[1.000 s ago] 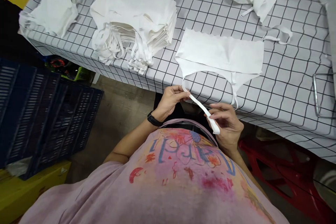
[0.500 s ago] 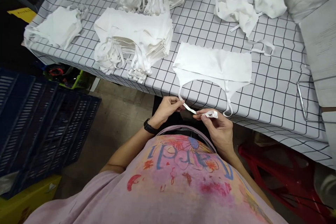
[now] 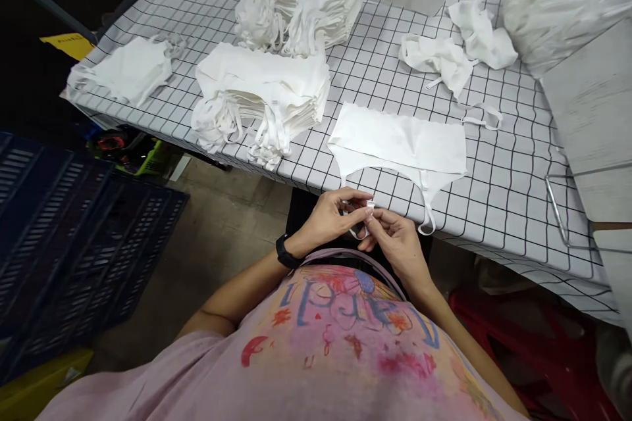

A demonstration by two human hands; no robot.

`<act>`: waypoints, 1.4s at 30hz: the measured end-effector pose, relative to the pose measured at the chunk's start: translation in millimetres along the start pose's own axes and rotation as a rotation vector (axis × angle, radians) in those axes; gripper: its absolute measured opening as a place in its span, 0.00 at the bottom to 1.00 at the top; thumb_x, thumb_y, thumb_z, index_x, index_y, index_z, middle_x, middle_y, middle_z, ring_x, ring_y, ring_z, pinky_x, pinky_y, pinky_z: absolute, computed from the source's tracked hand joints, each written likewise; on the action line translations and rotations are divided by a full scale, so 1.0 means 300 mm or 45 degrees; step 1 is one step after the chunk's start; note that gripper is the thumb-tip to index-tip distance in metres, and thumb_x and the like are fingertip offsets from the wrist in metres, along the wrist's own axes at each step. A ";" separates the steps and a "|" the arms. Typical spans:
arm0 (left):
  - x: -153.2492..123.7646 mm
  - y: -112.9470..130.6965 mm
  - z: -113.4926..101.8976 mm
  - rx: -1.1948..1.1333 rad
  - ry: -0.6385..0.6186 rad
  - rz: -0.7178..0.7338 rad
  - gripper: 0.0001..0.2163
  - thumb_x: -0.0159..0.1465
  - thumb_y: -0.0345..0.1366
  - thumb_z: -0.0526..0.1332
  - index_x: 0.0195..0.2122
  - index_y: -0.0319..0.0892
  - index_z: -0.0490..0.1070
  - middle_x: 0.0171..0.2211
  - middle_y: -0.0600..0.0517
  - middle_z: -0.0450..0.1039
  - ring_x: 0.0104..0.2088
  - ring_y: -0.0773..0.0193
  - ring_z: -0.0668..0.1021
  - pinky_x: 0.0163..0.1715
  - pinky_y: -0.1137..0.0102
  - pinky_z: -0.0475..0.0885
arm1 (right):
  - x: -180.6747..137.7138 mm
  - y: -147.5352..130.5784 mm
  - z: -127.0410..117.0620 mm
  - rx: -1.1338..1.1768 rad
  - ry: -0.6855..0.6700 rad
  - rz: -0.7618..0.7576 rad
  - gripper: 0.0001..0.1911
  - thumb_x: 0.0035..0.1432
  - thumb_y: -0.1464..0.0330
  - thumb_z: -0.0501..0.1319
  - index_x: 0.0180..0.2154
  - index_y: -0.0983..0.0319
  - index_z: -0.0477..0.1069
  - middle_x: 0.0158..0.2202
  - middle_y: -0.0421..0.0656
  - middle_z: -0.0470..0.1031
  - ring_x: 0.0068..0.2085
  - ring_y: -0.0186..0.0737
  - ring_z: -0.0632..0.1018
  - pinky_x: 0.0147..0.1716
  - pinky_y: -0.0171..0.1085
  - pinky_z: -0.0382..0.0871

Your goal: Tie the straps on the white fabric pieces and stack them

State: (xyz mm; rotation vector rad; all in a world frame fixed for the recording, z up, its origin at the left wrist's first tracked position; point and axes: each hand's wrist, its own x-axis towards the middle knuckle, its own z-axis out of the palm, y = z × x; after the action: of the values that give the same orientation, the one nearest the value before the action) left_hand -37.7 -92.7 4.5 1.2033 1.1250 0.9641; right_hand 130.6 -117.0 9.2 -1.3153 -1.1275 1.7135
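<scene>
A white strappy top (image 3: 399,138) lies flat at the front of the checked table (image 3: 503,204), its straps toward me. Just off the table edge, my left hand (image 3: 336,214) pinches the left shoulder strap (image 3: 369,205) between thumb and fingers. Pressed close beside it, my right hand (image 3: 395,237) grips the same strap, and the fingertips of both hands meet around a small white piece on it. The fingers partly hide the strap's loop. The top's other strap (image 3: 427,220) hangs over the table edge, untouched.
Stacks of folded white tops (image 3: 266,85) stand left of centre, with a smaller pile (image 3: 126,69) further left. Crumpled white pieces (image 3: 439,59) lie at the back right, near a filled plastic bag (image 3: 567,0) and a carton (image 3: 592,118). Blue crates (image 3: 89,243) stand on the left.
My hands have come together; before, they were apart with the strap stretched between them. The strap end that stuck out of my right hand is now between both hands' fingertips. The view has shifted.
</scene>
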 end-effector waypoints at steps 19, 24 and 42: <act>0.044 -0.021 -0.052 -0.479 0.341 -0.245 0.14 0.51 0.42 0.78 0.30 0.37 0.83 0.26 0.51 0.79 0.26 0.70 0.75 0.31 0.74 0.71 | 0.026 0.064 -0.024 -0.077 -0.017 0.004 0.26 0.58 0.56 0.71 0.53 0.62 0.72 0.31 0.42 0.81 0.29 0.39 0.83 0.29 0.34 0.76; 0.033 -0.026 -0.053 -0.358 0.321 -0.205 0.12 0.53 0.41 0.77 0.29 0.38 0.82 0.26 0.52 0.78 0.27 0.70 0.75 0.32 0.74 0.71 | 0.019 0.074 0.017 -0.448 0.191 -0.233 0.17 0.63 0.57 0.67 0.48 0.60 0.75 0.23 0.36 0.76 0.22 0.36 0.79 0.24 0.32 0.71; 0.037 0.040 -0.058 0.117 0.133 -0.037 0.09 0.60 0.42 0.72 0.31 0.41 0.81 0.29 0.50 0.80 0.31 0.64 0.79 0.34 0.70 0.73 | 0.090 0.010 0.042 -0.344 0.176 -0.400 0.12 0.66 0.61 0.64 0.42 0.61 0.83 0.32 0.44 0.83 0.30 0.38 0.81 0.32 0.34 0.75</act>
State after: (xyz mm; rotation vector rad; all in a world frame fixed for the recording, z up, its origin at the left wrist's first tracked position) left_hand -52.4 -77.0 14.9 1.2179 1.2781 0.9708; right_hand 111.5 -96.8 -2.1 -1.3108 -1.4350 1.2577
